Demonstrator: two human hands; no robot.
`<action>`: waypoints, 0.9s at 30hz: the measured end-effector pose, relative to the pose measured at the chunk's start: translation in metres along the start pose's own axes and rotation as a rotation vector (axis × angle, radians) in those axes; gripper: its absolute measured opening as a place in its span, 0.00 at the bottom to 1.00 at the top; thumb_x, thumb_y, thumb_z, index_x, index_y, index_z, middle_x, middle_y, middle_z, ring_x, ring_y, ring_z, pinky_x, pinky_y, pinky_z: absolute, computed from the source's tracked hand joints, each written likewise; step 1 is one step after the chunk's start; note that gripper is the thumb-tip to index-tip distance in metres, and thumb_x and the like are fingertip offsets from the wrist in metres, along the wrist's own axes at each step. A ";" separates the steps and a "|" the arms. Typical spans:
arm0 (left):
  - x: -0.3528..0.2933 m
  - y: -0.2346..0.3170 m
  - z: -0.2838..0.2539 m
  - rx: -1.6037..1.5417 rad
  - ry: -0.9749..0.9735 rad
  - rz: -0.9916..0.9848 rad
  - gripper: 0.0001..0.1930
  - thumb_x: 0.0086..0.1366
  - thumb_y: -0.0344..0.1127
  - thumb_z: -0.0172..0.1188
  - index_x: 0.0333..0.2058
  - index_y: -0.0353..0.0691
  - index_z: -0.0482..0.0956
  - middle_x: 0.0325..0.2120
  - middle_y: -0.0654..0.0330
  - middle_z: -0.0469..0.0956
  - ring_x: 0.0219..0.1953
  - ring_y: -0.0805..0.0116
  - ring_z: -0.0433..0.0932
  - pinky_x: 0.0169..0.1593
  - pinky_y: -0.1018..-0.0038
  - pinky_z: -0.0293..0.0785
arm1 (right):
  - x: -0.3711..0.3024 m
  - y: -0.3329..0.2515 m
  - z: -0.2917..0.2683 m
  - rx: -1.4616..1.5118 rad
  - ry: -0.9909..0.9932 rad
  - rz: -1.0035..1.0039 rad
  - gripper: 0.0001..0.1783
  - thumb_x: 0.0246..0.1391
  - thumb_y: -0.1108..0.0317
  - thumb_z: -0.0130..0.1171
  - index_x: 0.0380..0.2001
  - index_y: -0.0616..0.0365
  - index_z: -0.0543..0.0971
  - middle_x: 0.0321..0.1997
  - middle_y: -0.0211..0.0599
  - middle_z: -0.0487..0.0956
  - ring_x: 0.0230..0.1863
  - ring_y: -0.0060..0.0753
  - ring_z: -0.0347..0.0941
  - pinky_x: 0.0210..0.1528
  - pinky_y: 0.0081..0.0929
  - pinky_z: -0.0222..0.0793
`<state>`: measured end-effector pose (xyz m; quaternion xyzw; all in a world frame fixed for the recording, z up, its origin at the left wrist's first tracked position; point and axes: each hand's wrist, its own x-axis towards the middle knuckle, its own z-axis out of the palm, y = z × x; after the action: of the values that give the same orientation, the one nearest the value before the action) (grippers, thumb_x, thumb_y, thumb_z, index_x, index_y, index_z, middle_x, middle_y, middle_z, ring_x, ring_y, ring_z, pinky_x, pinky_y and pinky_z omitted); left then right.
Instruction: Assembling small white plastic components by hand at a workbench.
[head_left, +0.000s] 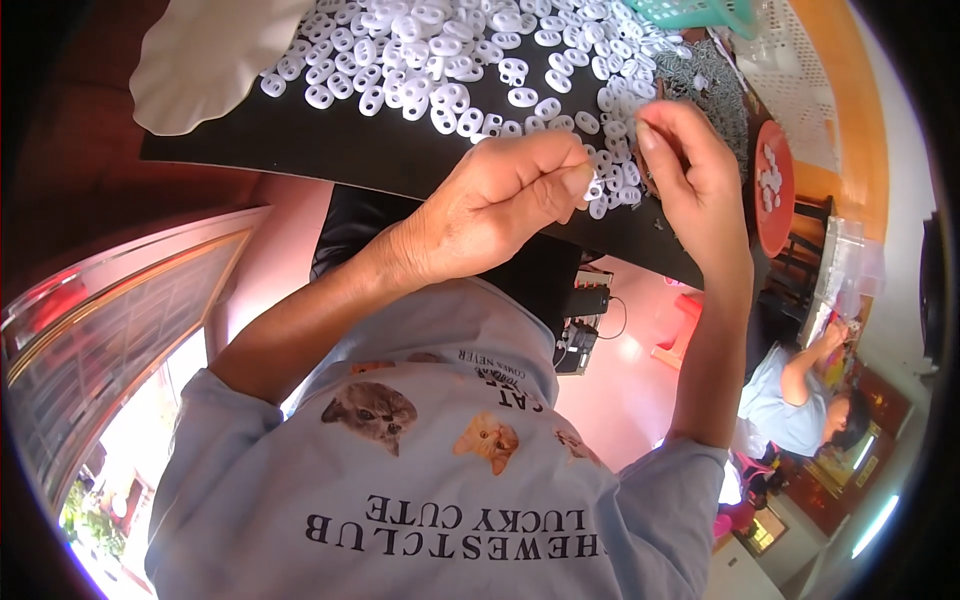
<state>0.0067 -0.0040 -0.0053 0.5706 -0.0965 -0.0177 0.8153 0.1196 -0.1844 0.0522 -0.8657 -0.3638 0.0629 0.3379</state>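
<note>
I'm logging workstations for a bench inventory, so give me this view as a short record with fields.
left hand: left hand pinching a small white piece between thumb and forefinger
right hand: right hand raised, thumb and forefinger close together; any held item cannot be made out
main pile: white oval two-hole pieces, spread loosely
surface: black flat tabletop
second pile: grey heap of small parts, right of the white pile
containers: red round dish with white bits; teal plastic basket at the top edge
</note>
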 end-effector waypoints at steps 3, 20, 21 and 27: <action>-0.001 0.001 0.003 0.101 0.007 0.024 0.12 0.71 0.37 0.47 0.33 0.34 0.71 0.26 0.64 0.70 0.29 0.77 0.68 0.35 0.80 0.67 | 0.021 -0.001 0.005 -0.163 -0.039 -0.117 0.06 0.54 0.72 0.56 0.36 0.57 0.74 0.32 0.38 0.74 0.31 0.40 0.73 0.33 0.29 0.68; 0.000 -0.001 -0.007 0.205 0.002 0.069 0.08 0.69 0.30 0.49 0.32 0.33 0.73 0.23 0.65 0.71 0.24 0.79 0.68 0.29 0.81 0.65 | 0.052 -0.005 0.024 -0.375 -0.132 -0.206 0.06 0.53 0.69 0.56 0.32 0.57 0.72 0.33 0.39 0.72 0.37 0.51 0.72 0.36 0.43 0.66; 0.000 0.000 -0.008 0.203 0.002 0.067 0.08 0.69 0.30 0.49 0.32 0.33 0.73 0.23 0.65 0.71 0.24 0.79 0.68 0.29 0.81 0.65 | 0.052 -0.005 0.024 -0.387 -0.142 -0.224 0.06 0.53 0.69 0.57 0.32 0.57 0.72 0.33 0.39 0.72 0.36 0.51 0.72 0.36 0.43 0.67; -0.001 -0.003 -0.007 0.147 0.023 0.081 0.08 0.69 0.31 0.49 0.32 0.34 0.73 0.22 0.66 0.70 0.21 0.81 0.65 0.26 0.82 0.62 | 0.055 -0.002 0.028 -0.494 -0.190 -0.264 0.07 0.52 0.73 0.58 0.33 0.58 0.71 0.33 0.38 0.73 0.32 0.46 0.71 0.33 0.35 0.66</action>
<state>0.0071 0.0016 -0.0102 0.6246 -0.1110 0.0290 0.7725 0.1483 -0.1315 0.0397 -0.8573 -0.5075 0.0088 0.0864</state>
